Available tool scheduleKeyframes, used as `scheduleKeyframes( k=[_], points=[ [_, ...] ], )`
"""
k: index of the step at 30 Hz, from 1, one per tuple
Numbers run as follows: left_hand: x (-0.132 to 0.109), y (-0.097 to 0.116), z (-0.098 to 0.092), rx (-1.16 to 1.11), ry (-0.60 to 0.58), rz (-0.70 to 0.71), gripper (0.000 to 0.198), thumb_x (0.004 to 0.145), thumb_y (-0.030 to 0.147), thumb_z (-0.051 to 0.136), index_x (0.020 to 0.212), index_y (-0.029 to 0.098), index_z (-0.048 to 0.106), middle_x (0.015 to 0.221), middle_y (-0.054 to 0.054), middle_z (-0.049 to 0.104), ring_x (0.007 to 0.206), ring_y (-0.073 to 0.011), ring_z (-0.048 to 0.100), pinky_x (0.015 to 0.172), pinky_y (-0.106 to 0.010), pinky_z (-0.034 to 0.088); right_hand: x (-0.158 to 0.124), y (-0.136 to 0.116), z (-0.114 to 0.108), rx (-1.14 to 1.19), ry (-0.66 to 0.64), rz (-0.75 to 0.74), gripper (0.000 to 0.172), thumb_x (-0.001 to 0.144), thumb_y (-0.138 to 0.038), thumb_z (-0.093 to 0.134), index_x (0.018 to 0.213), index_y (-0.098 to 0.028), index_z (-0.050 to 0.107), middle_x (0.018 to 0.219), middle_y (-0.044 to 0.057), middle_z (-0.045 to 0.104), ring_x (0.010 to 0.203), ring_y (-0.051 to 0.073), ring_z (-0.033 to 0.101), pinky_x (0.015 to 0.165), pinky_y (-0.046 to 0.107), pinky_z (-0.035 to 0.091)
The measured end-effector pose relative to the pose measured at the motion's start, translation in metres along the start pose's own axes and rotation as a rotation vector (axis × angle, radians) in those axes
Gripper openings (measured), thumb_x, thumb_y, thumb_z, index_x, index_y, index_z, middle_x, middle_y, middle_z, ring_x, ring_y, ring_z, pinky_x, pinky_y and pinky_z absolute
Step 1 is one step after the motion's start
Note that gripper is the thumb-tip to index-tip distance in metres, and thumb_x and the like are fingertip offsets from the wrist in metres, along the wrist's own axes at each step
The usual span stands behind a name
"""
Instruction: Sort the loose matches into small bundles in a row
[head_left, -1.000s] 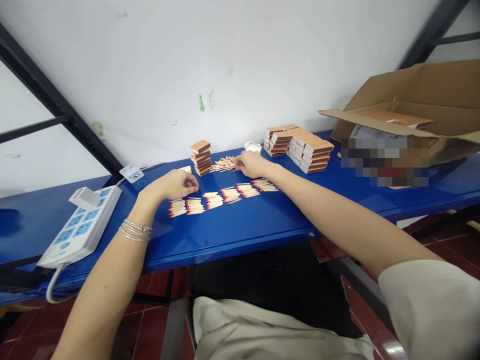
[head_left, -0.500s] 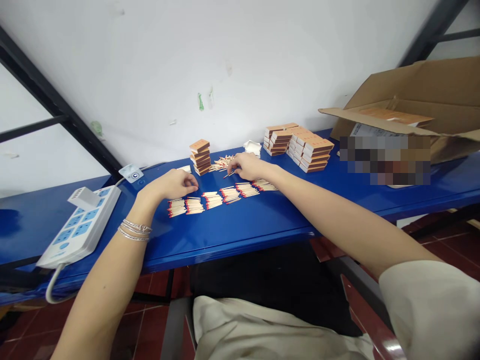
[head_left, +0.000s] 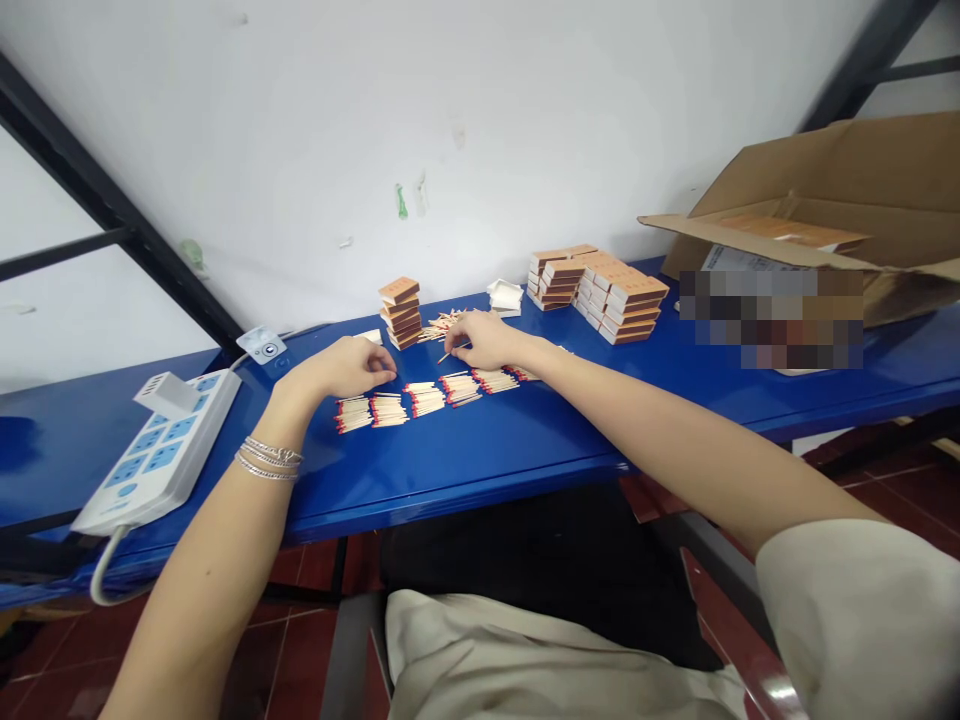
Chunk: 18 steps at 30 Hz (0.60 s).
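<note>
Hands apart over blue counter [head_left: 465, 470]: right hand [head_left: 487, 340] pinching light, brittle matchstick [head_left: 452, 352] by its shaft, left hand [head_left: 349, 367] beside matchstick rows [head_left: 424, 400].

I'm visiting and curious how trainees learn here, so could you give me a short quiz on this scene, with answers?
1. Does the left hand or the right hand pinch a single matchstick?
2. True or false: the silver bracelets are on the right wrist.
3. The row of match bundles lies on: A the blue tabletop, B the cardboard box, C the power strip.

Key: 1 right hand; 2 false; 3 A.
</note>
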<state>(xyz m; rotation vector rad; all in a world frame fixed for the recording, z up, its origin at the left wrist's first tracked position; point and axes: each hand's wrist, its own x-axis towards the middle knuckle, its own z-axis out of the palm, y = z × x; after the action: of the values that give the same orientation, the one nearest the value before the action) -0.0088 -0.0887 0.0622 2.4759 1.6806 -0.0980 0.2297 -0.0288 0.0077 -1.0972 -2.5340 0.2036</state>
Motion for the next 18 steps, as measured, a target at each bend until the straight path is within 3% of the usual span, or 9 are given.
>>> scheduleKeyframes(
  k=[4,10,18],
  points=[
    [-0.001,0.001,0.000,-0.023,0.003,-0.008,0.035,0.076,0.037,0.055,0.099,0.020,0.074,0.094,-0.004,0.076,0.081,-0.0190,0.067,0.074,-0.027,0.050,-0.007,-0.008,-0.008,-0.003,-0.032,-0.017,0.030,0.073,-0.011,0.054,0.090,-0.021,0.076,0.104,0.007,0.072,0.100,0.025,0.060,0.095,0.042,0.037],
    [-0.001,0.001,-0.001,-0.025,0.007,-0.001,0.033,0.075,0.035,0.055,0.097,0.021,0.075,0.094,-0.004,0.076,0.081,-0.0192,0.067,0.075,-0.028,0.050,-0.016,-0.017,-0.022,0.008,-0.148,-0.042,0.036,0.066,-0.005,0.055,0.088,-0.021,0.078,0.100,0.006,0.074,0.097,0.023,0.062,0.095,0.038,0.040],
    [0.000,-0.001,0.001,-0.029,0.020,-0.012,0.036,0.077,0.038,0.055,0.100,0.020,0.075,0.094,-0.005,0.076,0.081,-0.0198,0.067,0.074,-0.028,0.050,-0.013,-0.009,-0.025,0.035,-0.127,-0.008,0.031,0.067,-0.007,0.056,0.084,-0.020,0.079,0.091,0.004,0.075,0.087,0.021,0.064,0.087,0.031,0.043]
  ],
)
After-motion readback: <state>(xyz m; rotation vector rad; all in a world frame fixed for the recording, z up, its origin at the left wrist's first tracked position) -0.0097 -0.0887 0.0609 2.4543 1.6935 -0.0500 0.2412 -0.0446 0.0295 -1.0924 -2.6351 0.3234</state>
